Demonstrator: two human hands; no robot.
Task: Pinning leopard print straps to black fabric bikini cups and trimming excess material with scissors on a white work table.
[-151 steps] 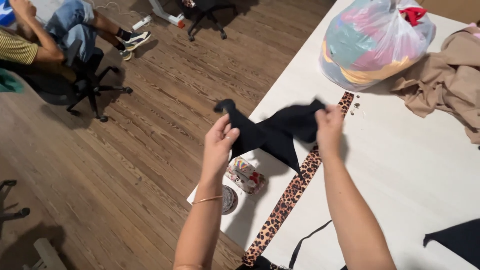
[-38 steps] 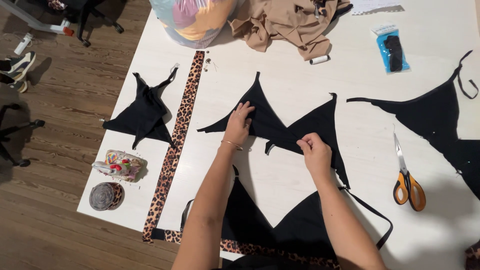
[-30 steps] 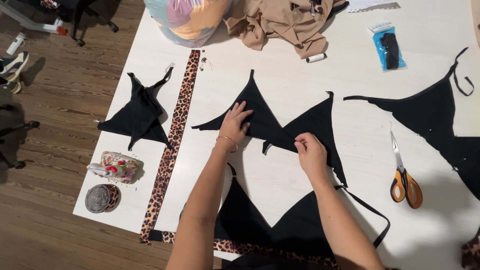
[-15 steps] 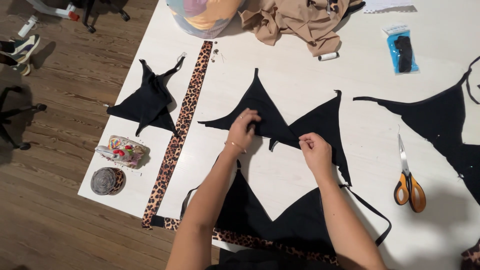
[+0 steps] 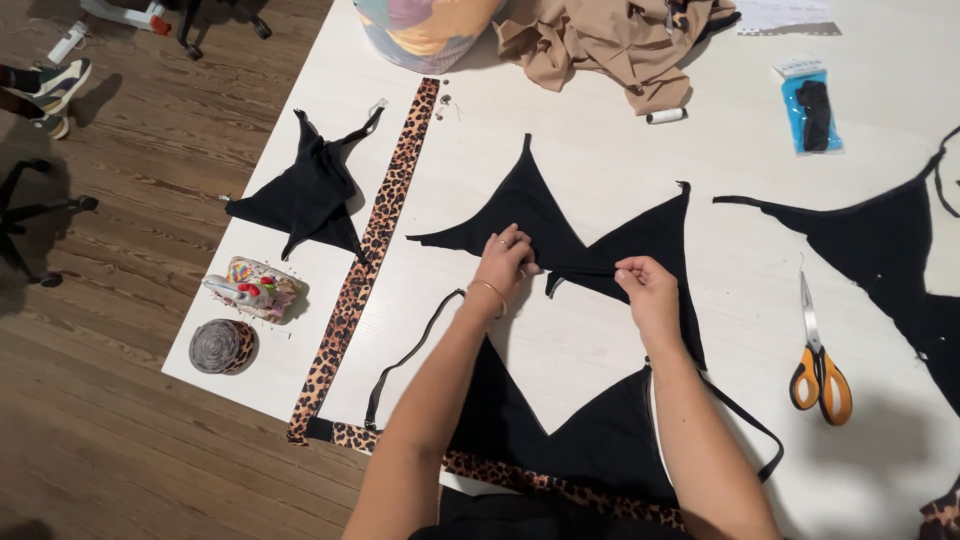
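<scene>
Two black fabric triangles (image 5: 530, 215) lie joined at their lower corners in the middle of the white table (image 5: 700, 170). My left hand (image 5: 503, 262) pinches the lower right corner of the left triangle. My right hand (image 5: 648, 290) grips the lower left corner of the right triangle (image 5: 655, 235). A narrow black strip of the fabric stretches between both hands. Closer to me, under my forearms, lies a larger black piece (image 5: 590, 440) with thin straps and a leopard-print band along its edge.
A leopard-print strip (image 5: 375, 235) runs down the table's left side beside a crumpled black piece (image 5: 305, 195). Orange-handled scissors (image 5: 818, 360), a pincushion (image 5: 252, 287), a tape roll (image 5: 220, 345), tan cloth (image 5: 610, 35), a blue packet (image 5: 812, 112) and more black fabric (image 5: 880, 250) lie around.
Five seconds ago I held a black piece up over the table's edge; it now lies at the left. Since then my hands stay on the triangles' join, shifting only slightly.
</scene>
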